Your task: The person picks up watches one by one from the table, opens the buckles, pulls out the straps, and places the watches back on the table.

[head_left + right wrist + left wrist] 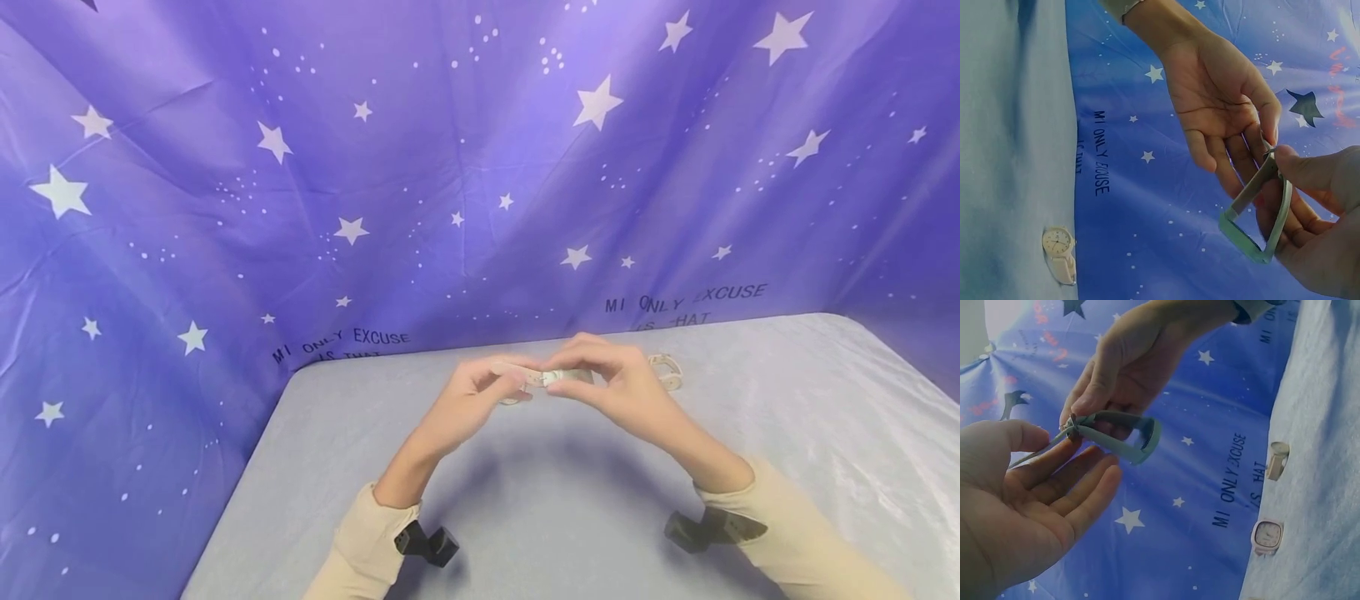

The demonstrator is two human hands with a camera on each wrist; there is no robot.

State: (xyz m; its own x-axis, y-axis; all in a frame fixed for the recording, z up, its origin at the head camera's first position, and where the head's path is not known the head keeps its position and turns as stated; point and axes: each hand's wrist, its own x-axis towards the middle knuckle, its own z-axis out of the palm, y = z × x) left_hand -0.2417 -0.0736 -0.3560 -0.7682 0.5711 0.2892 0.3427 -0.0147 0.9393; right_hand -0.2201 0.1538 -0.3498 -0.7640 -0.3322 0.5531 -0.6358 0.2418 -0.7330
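Note:
A wristwatch (pixel 1124 447) with a pale green strap is held up between both hands, its strap drawn into a loop through the buckle. My left hand (pixel 468 402) pinches the strap's free end (pixel 1034 456) between thumb and index finger, the other fingers extended. My right hand (pixel 626 387) grips the strap by the buckle (pixel 1269 151) with thumb and fingers, seen closely in the right wrist view. The watch case (pixel 1244 239) hangs at the loop's far end, seen from its edge; its dial is hidden.
On the grey cloth-covered table (pixel 540 517) lie two more watches: a squarish one (pixel 1267 536) behind my left hand and a round-faced one (pixel 1058 242) farther right. A purple star-printed curtain (pixel 450 167) hangs behind the table's back edge.

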